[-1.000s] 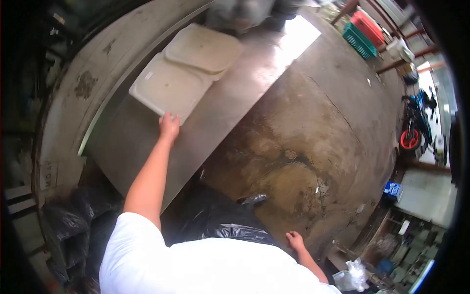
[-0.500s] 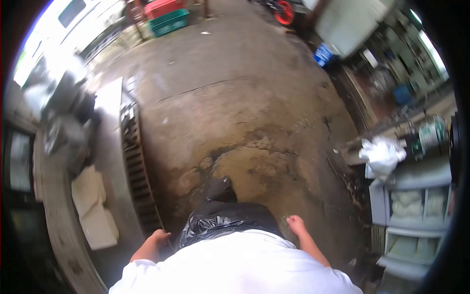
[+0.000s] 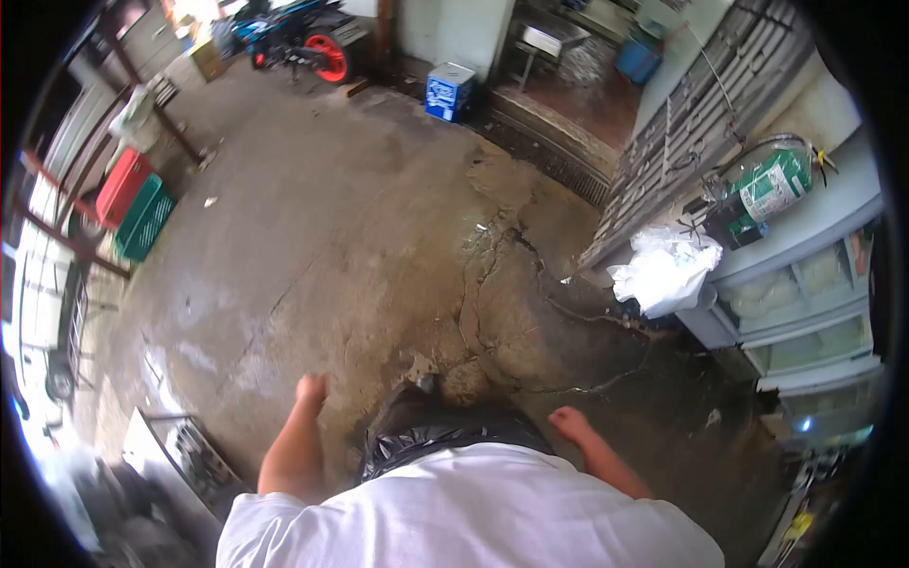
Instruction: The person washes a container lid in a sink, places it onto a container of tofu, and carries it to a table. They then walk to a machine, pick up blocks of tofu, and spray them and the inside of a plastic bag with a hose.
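Note:
My left hand (image 3: 311,391) is raised over the wet concrete floor (image 3: 379,256), its fingers curled in and nothing showing in them. On the other side of my body, my right hand (image 3: 570,423) hangs low near my hip with fingers folded, also without a visible object. Between the two hands is a shiny black plastic covering (image 3: 426,437) below my white shirt (image 3: 464,511). One dark shoe tip (image 3: 427,382) pokes out in front of it. Neither hand touches anything that I can see.
To the right are a white plastic bag (image 3: 667,269), a green fire extinguisher (image 3: 776,185) and a grey drawer unit (image 3: 805,346). A blue tin (image 3: 450,92) stands by the doorway step (image 3: 559,123). Farther off are a motorcycle (image 3: 298,43) and a green crate (image 3: 144,218). A metal table (image 3: 156,454) is lower left.
My view has swung to the right; the crates and metal table have shifted left and the motorcycle has come into view. My left hand has moved forward, away from the table's side.

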`<action>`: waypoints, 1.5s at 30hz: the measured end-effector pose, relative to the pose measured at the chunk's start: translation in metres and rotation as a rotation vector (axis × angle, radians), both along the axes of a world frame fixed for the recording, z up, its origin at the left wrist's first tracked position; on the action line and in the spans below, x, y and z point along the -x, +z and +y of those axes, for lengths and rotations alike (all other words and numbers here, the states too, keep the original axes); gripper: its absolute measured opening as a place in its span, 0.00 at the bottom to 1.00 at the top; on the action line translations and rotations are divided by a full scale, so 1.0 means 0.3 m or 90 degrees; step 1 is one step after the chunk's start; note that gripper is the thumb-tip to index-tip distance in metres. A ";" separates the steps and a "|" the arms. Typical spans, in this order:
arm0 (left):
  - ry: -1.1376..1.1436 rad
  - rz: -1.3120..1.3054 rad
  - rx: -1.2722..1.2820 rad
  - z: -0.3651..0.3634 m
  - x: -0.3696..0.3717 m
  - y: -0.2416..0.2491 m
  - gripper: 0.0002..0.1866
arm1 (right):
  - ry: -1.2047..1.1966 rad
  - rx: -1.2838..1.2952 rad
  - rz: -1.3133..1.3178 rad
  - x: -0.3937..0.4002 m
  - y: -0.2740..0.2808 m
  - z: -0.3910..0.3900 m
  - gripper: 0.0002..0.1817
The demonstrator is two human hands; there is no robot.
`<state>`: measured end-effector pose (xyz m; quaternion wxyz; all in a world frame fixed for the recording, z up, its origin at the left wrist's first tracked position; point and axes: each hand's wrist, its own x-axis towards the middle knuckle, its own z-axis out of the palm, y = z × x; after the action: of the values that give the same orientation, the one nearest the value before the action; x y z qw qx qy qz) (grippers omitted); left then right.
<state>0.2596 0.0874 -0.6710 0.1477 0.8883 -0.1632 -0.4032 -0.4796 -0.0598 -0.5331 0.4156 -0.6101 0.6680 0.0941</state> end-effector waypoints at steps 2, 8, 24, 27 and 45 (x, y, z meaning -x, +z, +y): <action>-0.186 -0.144 0.140 -0.655 0.264 0.425 0.23 | -0.244 0.004 -0.054 0.024 0.028 -0.139 0.17; -0.542 -0.054 0.367 -1.794 0.732 0.749 0.20 | -0.417 -0.142 -0.007 0.005 -0.071 -0.494 0.16; -0.454 0.074 -0.253 -2.715 0.452 0.400 0.25 | -0.430 0.087 -0.176 0.307 -0.233 -2.558 0.17; -0.696 0.008 -0.261 -2.931 0.366 0.145 0.28 | -0.462 0.088 -0.196 0.298 -0.136 -3.086 0.16; -0.714 -0.021 0.207 -6.503 1.468 0.441 0.27 | -0.635 -0.091 -0.124 0.725 -0.123 -4.818 0.25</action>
<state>-0.1809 -1.8635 -0.5387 0.0437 0.6383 -0.6707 -0.3753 -0.6970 -1.5052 -0.5702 0.5107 -0.1930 0.8280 -0.1277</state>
